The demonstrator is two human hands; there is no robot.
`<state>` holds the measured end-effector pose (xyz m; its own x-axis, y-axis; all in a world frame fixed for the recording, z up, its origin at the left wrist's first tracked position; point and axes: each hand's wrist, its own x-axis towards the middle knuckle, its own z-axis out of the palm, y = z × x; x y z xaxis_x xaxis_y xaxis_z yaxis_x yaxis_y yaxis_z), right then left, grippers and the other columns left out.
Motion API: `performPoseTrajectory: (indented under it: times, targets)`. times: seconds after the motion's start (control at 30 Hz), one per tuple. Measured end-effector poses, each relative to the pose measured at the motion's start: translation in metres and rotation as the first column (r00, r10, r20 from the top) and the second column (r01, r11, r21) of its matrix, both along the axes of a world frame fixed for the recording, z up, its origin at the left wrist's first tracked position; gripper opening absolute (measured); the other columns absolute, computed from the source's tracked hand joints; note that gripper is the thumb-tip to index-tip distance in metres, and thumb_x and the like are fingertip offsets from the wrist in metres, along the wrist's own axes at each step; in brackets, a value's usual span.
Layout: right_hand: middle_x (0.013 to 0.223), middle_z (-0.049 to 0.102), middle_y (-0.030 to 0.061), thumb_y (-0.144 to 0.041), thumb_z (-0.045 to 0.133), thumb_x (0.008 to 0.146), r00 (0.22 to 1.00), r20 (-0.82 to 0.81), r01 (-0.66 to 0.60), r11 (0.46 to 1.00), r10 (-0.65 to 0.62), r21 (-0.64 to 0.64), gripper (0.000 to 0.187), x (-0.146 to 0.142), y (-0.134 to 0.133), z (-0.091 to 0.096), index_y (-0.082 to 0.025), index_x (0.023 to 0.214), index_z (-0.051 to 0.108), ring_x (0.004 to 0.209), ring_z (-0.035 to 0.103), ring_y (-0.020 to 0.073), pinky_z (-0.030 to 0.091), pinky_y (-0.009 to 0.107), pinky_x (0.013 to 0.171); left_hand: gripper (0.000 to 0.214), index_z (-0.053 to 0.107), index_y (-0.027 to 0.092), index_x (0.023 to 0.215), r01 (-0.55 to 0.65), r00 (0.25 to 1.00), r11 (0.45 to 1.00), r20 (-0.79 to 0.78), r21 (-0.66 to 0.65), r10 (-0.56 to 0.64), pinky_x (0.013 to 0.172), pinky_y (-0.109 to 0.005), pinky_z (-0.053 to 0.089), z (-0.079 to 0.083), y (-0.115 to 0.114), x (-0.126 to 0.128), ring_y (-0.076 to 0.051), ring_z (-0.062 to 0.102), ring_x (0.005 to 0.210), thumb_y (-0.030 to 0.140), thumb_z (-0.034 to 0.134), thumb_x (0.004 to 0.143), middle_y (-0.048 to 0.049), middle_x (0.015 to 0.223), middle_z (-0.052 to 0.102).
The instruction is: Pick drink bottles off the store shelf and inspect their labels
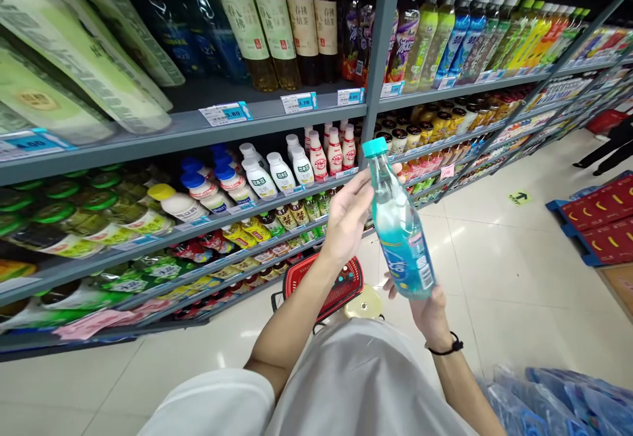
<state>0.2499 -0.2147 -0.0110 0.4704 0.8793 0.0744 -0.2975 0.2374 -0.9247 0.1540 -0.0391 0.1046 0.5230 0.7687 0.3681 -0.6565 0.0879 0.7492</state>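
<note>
As your right hand (428, 314) holds the bottle (401, 231) near its base, fingers clamped around it, your left hand (346, 218) lies at 10 o'clock, fingers spread against the neck. A red basket (321, 284) sits at 7 o'clock; shelves (182, 126) stand at 9 o'clock.

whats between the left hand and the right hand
In the head view, a clear plastic bottle of pale blue drink with a teal cap lies between them, its base in the right hand, its neck by the left hand.
</note>
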Motion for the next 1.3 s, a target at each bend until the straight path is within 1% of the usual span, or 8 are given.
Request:
performPoseTrajectory:
  times: [0.2,0.37,0.53,0.73,0.87,0.97,1.1,1.3]
  targets:
    - [0.12,0.069,0.0109,-0.028,0.097,0.067,0.811,0.315,0.451,0.87,-0.493,0.199,0.066,0.009,0.002,0.006,-0.02,0.12,0.059,0.11,0.07,0.0228,0.061,0.035,0.091,0.056,0.072,0.018,0.129,0.093,0.993,0.994,0.072,-0.057,-0.089,0.126,-0.055,0.039,0.008,0.0,-0.004,-0.035,0.039,0.157,0.054,0.046,0.096,-0.0106,0.148,0.064]
    - [0.129,0.069,0.0154,-0.008,0.094,0.065,0.529,0.597,0.321,0.793,-0.604,0.518,0.079,0.025,0.001,0.01,-0.022,0.134,0.059,0.123,0.07,0.0321,0.064,0.05,0.095,0.06,0.073,0.02,0.125,0.023,1.0,0.997,0.007,-0.074,-0.022,0.124,-0.055,0.043,0.005,0.005,-0.006,-0.034,0.041,0.156,0.065,0.046,0.096,-0.0109,0.143,0.068]
    - [0.139,0.067,0.017,-0.007,0.094,0.066,0.316,0.678,0.242,0.748,-0.663,0.618,0.085,0.049,-0.002,0.005,-0.025,0.141,0.058,0.125,0.07,0.0362,0.063,0.06,0.099,0.066,0.073,0.019,0.125,-0.004,1.0,1.0,-0.025,-0.012,0.004,0.116,-0.057,0.05,-0.002,0.009,-0.004,-0.037,0.05,0.149,0.07,0.045,0.094,-0.0128,0.135,0.072]
    - [0.109,0.073,0.0136,-0.036,0.095,0.069,0.431,0.625,0.348,0.759,-0.651,0.55,0.07,0.044,-0.004,-0.007,-0.015,0.129,0.066,0.099,0.076,0.0303,0.065,0.044,0.081,0.053,0.071,0.022,0.133,0.01,0.995,0.999,-0.104,0.042,-0.006,0.105,-0.048,0.058,-0.012,0.011,-0.014,-0.033,0.067,0.131,0.059,0.058,0.098,-0.0126,0.126,0.076]
    - [0.085,0.068,0.0052,-0.077,0.073,0.076,0.804,0.364,0.43,0.883,-0.47,0.188,0.066,0.045,-0.014,-0.036,-0.017,0.103,0.07,0.074,0.066,0.0196,0.054,0.03,0.061,0.038,0.08,0.016,0.113,0.099,0.944,0.967,-0.329,0.237,-0.016,0.081,-0.036,0.062,-0.025,0.021,-0.051,-0.028,0.078,0.095,0.046,0.078,0.09,-0.0138,0.103,0.081]
    - [0.077,0.063,0.0015,-0.085,0.054,0.081,0.937,0.083,0.349,0.922,-0.339,-0.168,0.067,0.052,-0.013,-0.069,-0.019,0.093,0.063,0.064,0.058,0.0157,0.046,0.026,0.053,0.036,0.081,0.015,0.099,0.235,0.747,0.936,-0.665,0.261,-0.002,0.062,-0.027,0.052,-0.037,0.026,-0.074,-0.019,0.071,0.069,0.044,0.088,0.08,-0.0082,0.083,0.078]
    - [0.058,0.048,-0.0044,-0.086,0.044,0.085,0.974,-0.104,0.12,0.854,-0.199,-0.507,0.067,0.052,0.004,-0.134,-0.021,0.081,0.054,0.048,0.042,0.0105,0.036,0.023,0.045,0.042,0.072,0.017,0.076,0.366,0.308,0.884,-0.935,0.29,0.179,0.055,-0.025,0.035,-0.076,0.02,-0.076,-0.012,0.051,0.056,0.056,0.072,0.09,0.0014,0.061,0.062]
    - [0.061,0.065,0.0057,-0.081,0.058,0.072,0.961,-0.259,-0.267,0.591,0.101,-0.761,0.066,0.023,-0.01,-0.261,-0.016,0.08,0.062,0.047,0.056,0.0159,0.047,0.029,0.049,0.039,0.062,0.018,0.072,0.317,-0.186,0.941,-0.98,-0.122,-0.064,0.066,-0.027,0.048,-0.219,0.006,-0.055,-0.018,0.067,0.064,0.05,0.061,0.095,-0.0031,0.065,0.07]
